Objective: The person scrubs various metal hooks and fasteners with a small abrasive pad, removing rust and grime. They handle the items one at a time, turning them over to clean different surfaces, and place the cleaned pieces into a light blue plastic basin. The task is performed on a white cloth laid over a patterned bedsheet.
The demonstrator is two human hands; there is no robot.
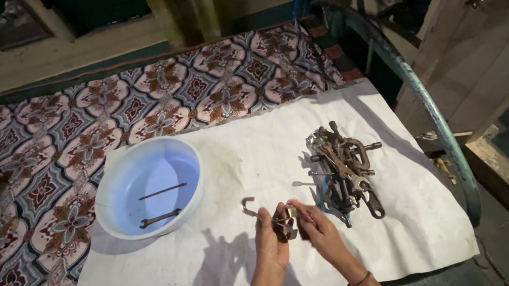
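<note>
My left hand point(270, 239) and my right hand point(315, 228) meet over a white cloth point(219, 264) and together grip a small rusty metal part point(285, 223). A curved hook end point(249, 206) sticks out to the left of my left hand. Just right of my hands lies a pile of rusty tools and shackles point(344, 173). To the left stands a pale blue bowl point(113, 186) holding a rusty wrench point(160, 218) and a thin rod point(162, 191).
The white cloth covers part of a bed with a patterned floral sheet point(34, 171). A blue-green metal bed rail point(429, 108) curves along the right edge. Beyond it are a wooden door point(494, 23) and the floor. A wall runs along the back.
</note>
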